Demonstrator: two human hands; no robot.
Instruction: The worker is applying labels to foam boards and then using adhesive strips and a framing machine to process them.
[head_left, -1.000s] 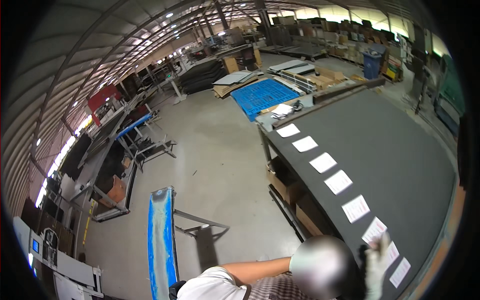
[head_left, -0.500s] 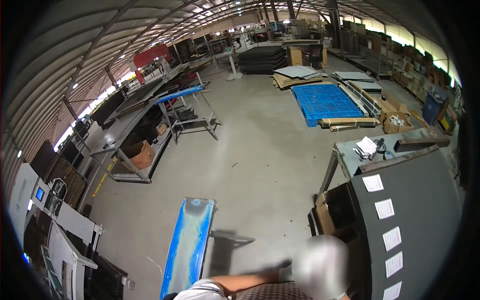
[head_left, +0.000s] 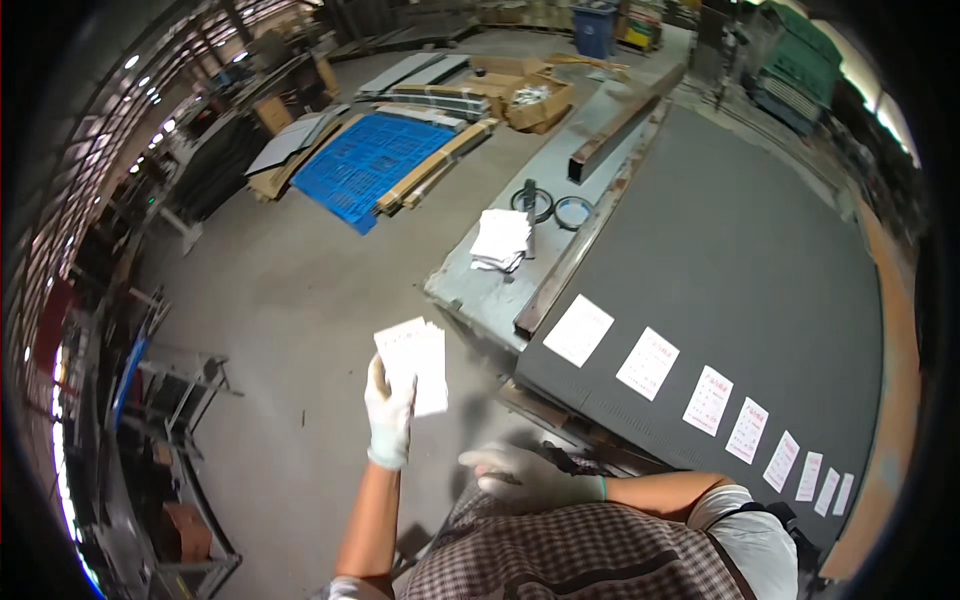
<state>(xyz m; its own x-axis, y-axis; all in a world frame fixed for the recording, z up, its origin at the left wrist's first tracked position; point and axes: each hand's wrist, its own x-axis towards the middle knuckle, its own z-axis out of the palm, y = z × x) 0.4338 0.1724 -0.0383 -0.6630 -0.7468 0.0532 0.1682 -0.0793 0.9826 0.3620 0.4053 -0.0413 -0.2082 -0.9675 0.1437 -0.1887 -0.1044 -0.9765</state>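
Several faintly printed white cards (head_left: 428, 368) fan from the gripping left hand (head_left: 390, 412), right hand (head_left: 535, 478) loosely uncurled.

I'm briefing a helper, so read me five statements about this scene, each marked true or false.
1. The white-gloved left hand holds a stack of white paper cards. True.
2. The right hand is bare. False: it is gloved in white.
3. White rectangular cards lie on the flat dark-grey sheet. True.
4. The slotted plastic pallet is red. False: it is blue.
5. A white paper pile lies on the pale-grey metal bench. True.
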